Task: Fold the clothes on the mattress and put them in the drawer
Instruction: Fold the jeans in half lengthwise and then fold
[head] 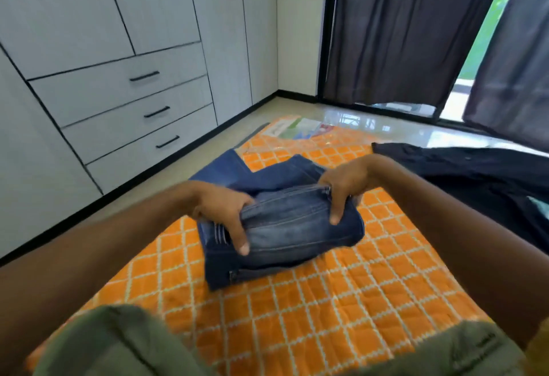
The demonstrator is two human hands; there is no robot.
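Note:
A pair of blue jeans (285,233) lies partly folded on the orange checked mattress (341,301). Its legs stretch away toward the far end. My left hand (221,212) grips the left end of the folded bundle, thumb on top. My right hand (346,187) grips the right end, fingers curled over the fold. A dark garment (481,179) lies spread on the mattress to the right. Three shut drawers (130,108) with black handles sit in the white wardrobe on the left.
The white wardrobe (89,19) fills the left wall, with a strip of floor (166,185) between it and the mattress. Dark curtains (401,28) hang over a glass door at the back right. A packaged item (297,129) lies at the mattress's far end.

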